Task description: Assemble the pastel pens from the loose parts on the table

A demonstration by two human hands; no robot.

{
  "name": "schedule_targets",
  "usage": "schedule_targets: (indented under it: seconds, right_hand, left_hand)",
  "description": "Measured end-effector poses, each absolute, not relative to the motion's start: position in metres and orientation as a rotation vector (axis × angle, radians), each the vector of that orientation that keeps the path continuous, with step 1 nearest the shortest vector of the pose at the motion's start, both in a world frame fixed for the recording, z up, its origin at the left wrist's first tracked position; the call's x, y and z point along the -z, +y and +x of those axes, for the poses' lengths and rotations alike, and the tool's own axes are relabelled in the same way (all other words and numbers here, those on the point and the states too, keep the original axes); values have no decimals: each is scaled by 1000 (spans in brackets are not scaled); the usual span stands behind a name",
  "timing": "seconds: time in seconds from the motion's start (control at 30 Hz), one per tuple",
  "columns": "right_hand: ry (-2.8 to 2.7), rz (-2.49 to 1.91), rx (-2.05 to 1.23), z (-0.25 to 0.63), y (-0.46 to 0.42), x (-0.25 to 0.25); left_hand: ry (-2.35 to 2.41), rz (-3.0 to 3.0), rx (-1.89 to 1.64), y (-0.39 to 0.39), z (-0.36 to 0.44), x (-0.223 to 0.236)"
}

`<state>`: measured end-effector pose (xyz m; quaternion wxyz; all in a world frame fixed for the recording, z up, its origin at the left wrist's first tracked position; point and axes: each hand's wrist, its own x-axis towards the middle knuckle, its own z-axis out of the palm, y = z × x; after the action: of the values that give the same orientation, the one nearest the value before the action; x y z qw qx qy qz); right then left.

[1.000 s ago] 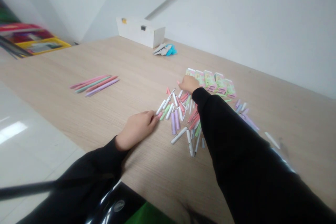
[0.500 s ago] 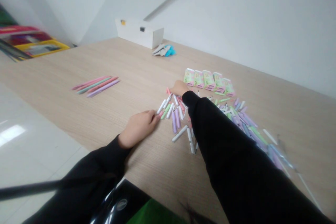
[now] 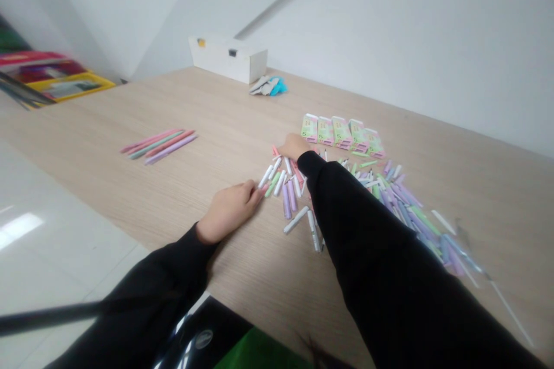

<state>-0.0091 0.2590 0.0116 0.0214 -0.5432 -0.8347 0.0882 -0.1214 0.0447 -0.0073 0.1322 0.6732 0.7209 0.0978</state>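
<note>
On the table, my left hand [image 3: 229, 210] rests with its fingers curled together at the left edge of a loose pile of pen parts. A small pink tip shows at its fingertips; I cannot tell what it is. White pen caps [image 3: 274, 168], a green cap [image 3: 272, 184] and purple caps [image 3: 289, 199] lie just beside it. My right hand [image 3: 292, 147] reaches over the far left of the pile, fingers bent down next to a salmon-pink piece [image 3: 276, 151]. What it grips, if anything, is hidden. My right sleeve covers part of the pile.
Small green-and-pink boxes [image 3: 341, 132] stand in a row behind the pile. More pastel pens [image 3: 409, 207] spread to the right. Several assembled pens [image 3: 160, 144] lie at the left. Farther back are a white box [image 3: 227, 60] and a crumpled grey-and-blue cloth-like item [image 3: 269, 86].
My right hand has moved left and slightly nearer, from in front of the boxes to the pile's far left edge. More pens at the right have come into sight. My left hand has stayed nearly still.
</note>
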Motion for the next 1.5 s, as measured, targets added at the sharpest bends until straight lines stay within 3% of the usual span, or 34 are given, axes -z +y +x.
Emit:
schedule_targets:
  seconds: [0.5,0.73,0.9,1.0,1.17,1.23,1.4,1.5]
  right_hand:
    - [-2513,-1754,-311,-10,260,-15]
    - [-2444,-1607,-169,15,242,-66]
    - [-2542,-1576,-57,100,191,-104]
    - [-2532,-1659,-198,168,148,-107]
    - [-2196,-1836,-1031,262,76,-87]
    - [-2075,-1819,-1133,292,55,-74]
    - [-1769,-1904,-921,357,35,-54]
    - [-1717,-2121,-556,397,41,-52]
  left_hand:
    - [2076,1910,-300,45,-122,1]
    - [2090,1921,-293,43,-123,1]
    - [2100,1936,-265,41,-121,2]
    - [2151,1895,-267,40,-119,1]
    - [2256,1845,-283,41,-119,2]
    - [2268,1848,-255,43,-119,3]
    - [2301,1873,-90,44,-116,1]
    - [2323,1867,-55,43,-114,-2]
